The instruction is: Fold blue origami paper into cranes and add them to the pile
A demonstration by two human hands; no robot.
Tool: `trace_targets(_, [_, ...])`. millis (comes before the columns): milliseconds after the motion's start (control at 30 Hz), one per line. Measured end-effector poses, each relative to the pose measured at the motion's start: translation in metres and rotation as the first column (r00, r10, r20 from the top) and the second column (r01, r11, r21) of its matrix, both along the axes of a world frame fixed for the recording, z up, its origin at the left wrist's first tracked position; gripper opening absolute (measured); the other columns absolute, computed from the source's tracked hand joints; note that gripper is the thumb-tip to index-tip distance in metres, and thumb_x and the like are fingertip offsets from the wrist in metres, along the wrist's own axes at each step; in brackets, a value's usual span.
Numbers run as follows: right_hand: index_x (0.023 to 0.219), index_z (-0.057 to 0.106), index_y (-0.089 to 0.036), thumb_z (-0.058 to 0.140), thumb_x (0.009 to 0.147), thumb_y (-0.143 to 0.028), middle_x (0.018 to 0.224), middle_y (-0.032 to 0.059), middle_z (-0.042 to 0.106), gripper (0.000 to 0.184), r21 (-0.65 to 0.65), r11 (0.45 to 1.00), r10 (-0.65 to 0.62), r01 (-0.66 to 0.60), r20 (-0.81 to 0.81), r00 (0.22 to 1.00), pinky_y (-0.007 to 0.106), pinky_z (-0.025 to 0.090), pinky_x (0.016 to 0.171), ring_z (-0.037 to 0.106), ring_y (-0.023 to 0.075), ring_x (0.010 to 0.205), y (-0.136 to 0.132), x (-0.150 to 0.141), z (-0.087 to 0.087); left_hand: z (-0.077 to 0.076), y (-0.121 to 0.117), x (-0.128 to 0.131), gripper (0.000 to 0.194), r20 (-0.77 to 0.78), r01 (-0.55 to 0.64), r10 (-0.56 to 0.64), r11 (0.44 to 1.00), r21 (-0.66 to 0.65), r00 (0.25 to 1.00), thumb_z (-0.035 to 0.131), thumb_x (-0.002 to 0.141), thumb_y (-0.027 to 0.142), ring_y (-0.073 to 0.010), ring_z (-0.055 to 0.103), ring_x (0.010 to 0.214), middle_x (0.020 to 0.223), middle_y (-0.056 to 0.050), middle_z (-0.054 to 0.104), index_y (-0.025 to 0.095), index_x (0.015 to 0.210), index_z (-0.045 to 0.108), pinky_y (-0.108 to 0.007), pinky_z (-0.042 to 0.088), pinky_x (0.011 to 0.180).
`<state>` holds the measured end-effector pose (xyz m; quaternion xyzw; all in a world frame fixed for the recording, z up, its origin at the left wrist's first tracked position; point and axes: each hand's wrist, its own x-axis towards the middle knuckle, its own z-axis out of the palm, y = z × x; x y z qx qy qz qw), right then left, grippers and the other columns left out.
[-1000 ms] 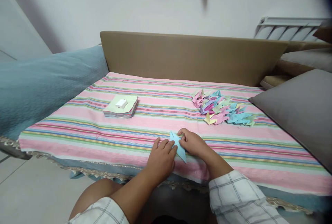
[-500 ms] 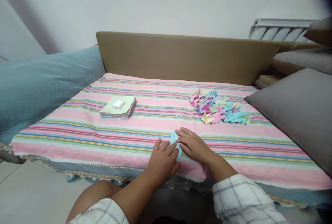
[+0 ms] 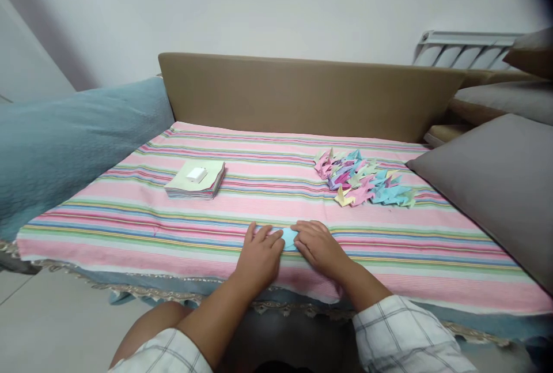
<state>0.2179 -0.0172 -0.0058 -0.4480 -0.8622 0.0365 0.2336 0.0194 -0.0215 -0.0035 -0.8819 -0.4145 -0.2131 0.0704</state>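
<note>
A small piece of light blue folded paper (image 3: 289, 239) lies on the striped cloth near its front edge, between my hands. My left hand (image 3: 260, 252) grips its left end with thumb and forefinger, the other fingers resting on the cloth. At the right end, my right hand (image 3: 318, 246) has its curled fingers closed on the paper. Both ends of the paper are hidden under my fingers. Beyond my right hand is a heap of folded paper cranes (image 3: 363, 180) in pink, blue, purple, yellow and green.
The striped cloth (image 3: 259, 206) covers the seat. A stack of square paper (image 3: 177, 185) with a small white box (image 3: 197, 174) on top sits at left. A grey cushion (image 3: 488, 183) leans at right, a brown backrest (image 3: 302, 96) behind, a blue-covered armrest (image 3: 86, 131) at left.
The blue paper has turned from lengthwise, pointing away from me, to crosswise. My left hand has shifted slightly left, and my fingers have moved to the paper's two ends.
</note>
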Motion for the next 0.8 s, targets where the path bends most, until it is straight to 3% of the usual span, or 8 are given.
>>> trace_targets(133, [0.086, 0.06, -0.021, 0.043, 0.091, -0.026, 0.106, 0.0045, 0.064, 0.019, -0.059, 0.996, -0.067, 0.062, -0.087, 0.994, 0.038, 0.038, 0.089, 0.054, 0.0191, 0.101, 0.0, -0.006, -0.002, -0.007, 0.007, -0.001, 0.021, 0.014, -0.021, 0.02, 0.995, 0.095, 1.0, 0.051, 0.081, 0.014, -0.027, 0.048, 0.117, 0.114, -0.002, 0.065, 0.026, 0.093, 0.064, -0.057, 0.02, 0.104])
trace_targets(233, [0.084, 0.061, -0.022, 0.05, 0.087, -0.027, 0.103, 0.0032, 0.064, 0.013, -0.065, 0.99, -0.135, 0.129, -0.113, 0.984, 0.036, 0.039, 0.085, 0.054, 0.0195, 0.098, 0.0, -0.009, -0.003, -0.009, 0.003, 0.002, 0.022, 0.003, 0.03, -0.031, 0.994, 0.109, 1.0, 0.05, 0.083, 0.018, -0.0262, 0.049, 0.116, 0.115, -0.002, 0.065, 0.026, 0.1, 0.062, -0.055, 0.019, 0.105])
trace_targets(500, [0.098, 0.062, -0.022, 0.053, 0.086, -0.031, 0.102, 0.0052, 0.064, 0.017, 0.004, 0.986, -0.163, 0.164, -0.058, 0.985, 0.034, 0.041, 0.081, 0.053, 0.0205, 0.093, -0.003, -0.01, -0.007, -0.004, -0.006, 0.002, 0.042, -0.033, 0.084, -0.087, 0.993, -0.079, 0.996, 0.053, 0.078, 0.021, -0.0263, 0.046, 0.118, 0.126, -0.003, 0.058, 0.027, 0.119, 0.054, -0.057, 0.012, 0.108])
trace_targets(700, [0.106, 0.063, -0.025, 0.053, 0.086, -0.028, 0.104, 0.0059, 0.062, 0.022, 0.061, 0.973, -0.222, 0.221, 0.009, 0.975, 0.034, 0.04, 0.078, 0.052, 0.0209, 0.092, -0.007, -0.016, -0.008, -0.005, -0.006, -0.001, 0.047, -0.111, 0.11, -0.123, 0.988, -0.112, 0.986, 0.051, 0.079, 0.025, -0.0258, 0.038, 0.125, 0.133, -0.004, 0.05, 0.023, 0.126, 0.048, -0.054, 0.018, 0.107])
trace_targets(800, [0.104, 0.064, -0.026, 0.053, 0.086, -0.027, 0.108, 0.0061, 0.062, 0.021, 0.171, 0.959, -0.239, 0.228, 0.045, 0.97, 0.035, 0.038, 0.082, 0.051, 0.021, 0.096, -0.008, -0.019, -0.013, -0.006, -0.007, -0.001, 0.046, -0.144, 0.104, -0.119, 0.989, -0.107, 0.982, 0.051, 0.081, 0.026, -0.0254, 0.039, 0.124, 0.135, -0.004, 0.048, 0.024, 0.126, 0.046, -0.053, 0.02, 0.107])
